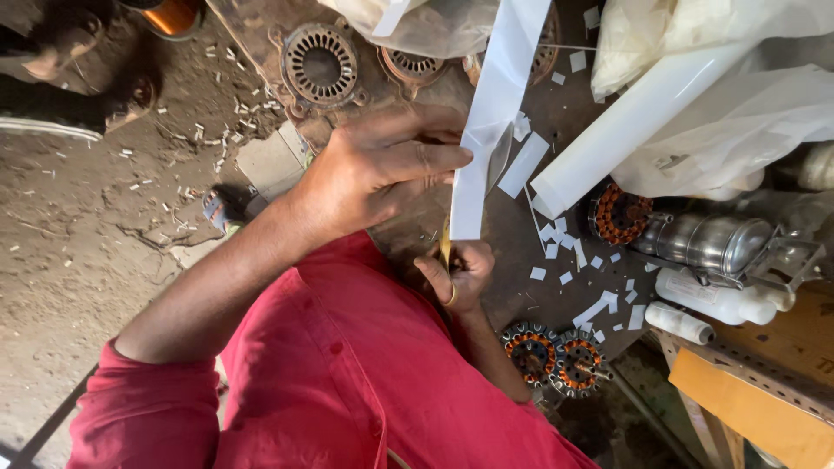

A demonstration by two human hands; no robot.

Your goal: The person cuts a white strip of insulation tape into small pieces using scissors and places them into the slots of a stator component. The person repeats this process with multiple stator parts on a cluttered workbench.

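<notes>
We see the left hand (373,169) pinching a long white paper strip (491,113) flat between thumb and fingers (434,156), closed on it near its lower end so the strip stays taut and straight for the blade. The strip runs from the centre up toward 12 o'clock. Just below, at 6 o'clock of the strip's end, the right hand (460,274) is curled shut around yellow-handled scissors (446,247), whose blades meet the strip's bottom edge. Small white offcuts (565,252) lie scattered on the worktop (512,260) at 3 o'clock of the hands, beside a white paper roll (634,122). Copper-wound stators (556,356) sit at 5 o'clock.
</notes>
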